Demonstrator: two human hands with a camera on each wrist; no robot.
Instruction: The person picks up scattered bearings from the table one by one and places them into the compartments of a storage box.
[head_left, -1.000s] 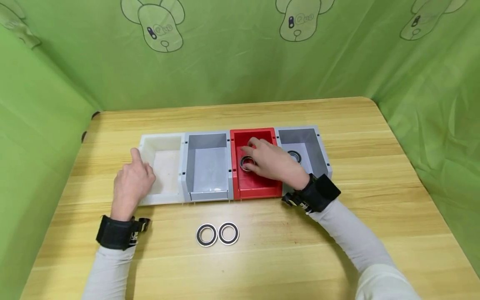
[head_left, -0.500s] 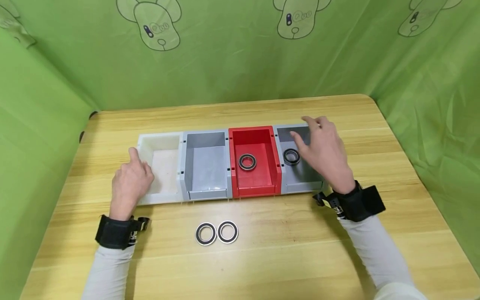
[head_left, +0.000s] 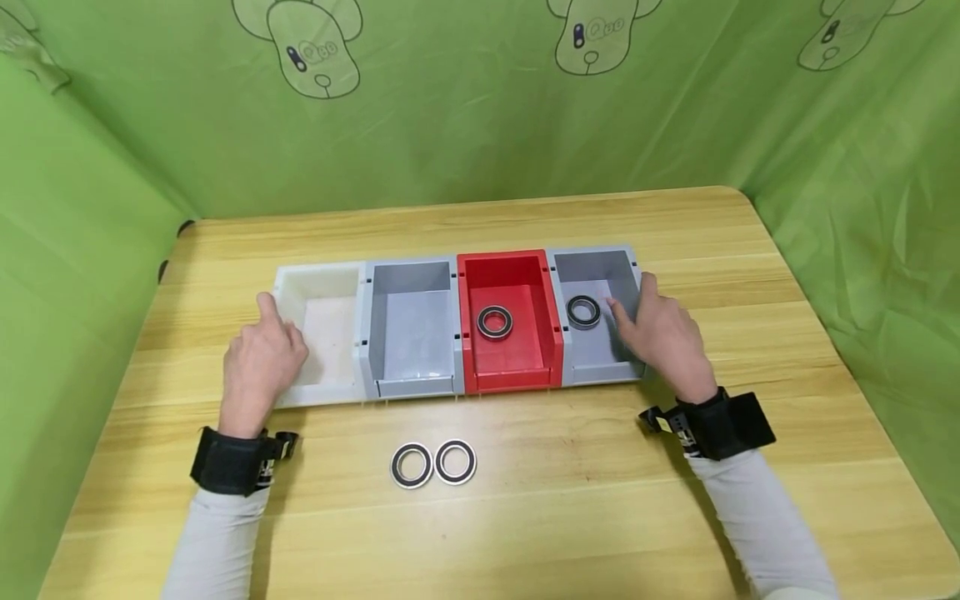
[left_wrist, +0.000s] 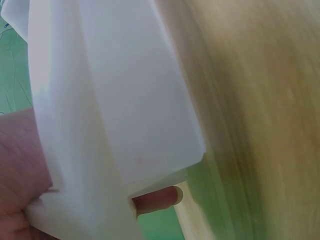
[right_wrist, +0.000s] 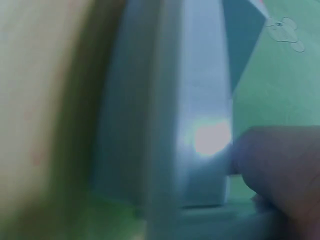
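In the head view, four joined bins form a row. My left hand [head_left: 262,362] grips the outer wall of the white bin [head_left: 322,393] at the left end. That bin's wall [left_wrist: 145,100] fills much of the left wrist view, with a fingertip [left_wrist: 157,200] showing past it. My right hand [head_left: 671,342] holds the outer wall of the grey bin [head_left: 600,374] at the right end, thumb inside. A ball bearing [head_left: 572,315] lies flat in this grey bin. Another bearing [head_left: 507,322] rests in the red bin [head_left: 517,383].
Between the white and red bins sits a second grey bin [head_left: 416,387]. Two more bearings, one at left [head_left: 397,467] and one at right [head_left: 470,463], lie side by side on the wooden table [head_left: 525,533] in front. Green cloth [head_left: 465,125] hangs behind and at both sides.
My right hand has left the red bin, where the bearing stays, and moved right onto the end grey bin's outer wall. My left hand has stayed on the white bin.
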